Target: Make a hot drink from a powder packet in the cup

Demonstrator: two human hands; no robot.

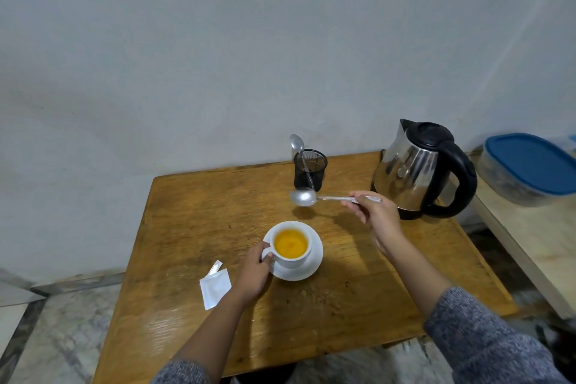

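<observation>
A white cup (291,262) filled with orange-yellow liquid stands on a white saucer (311,270) in the middle of the wooden table (193,212). My left hand (254,273) grips the cup's handle on its left side. My right hand (374,212) holds a metal spoon (304,197) by its handle, level in the air beyond the cup, bowl pointing left. The torn white powder packet (215,287) lies flat on the table left of my left hand, its torn-off strip (215,267) beside it.
A steel electric kettle (417,170) with a black handle stands at the back right. A black mesh holder (309,169) with a second spoon (297,145) stands at the back edge. A blue-lidded container (530,165) rests on a side surface to the right.
</observation>
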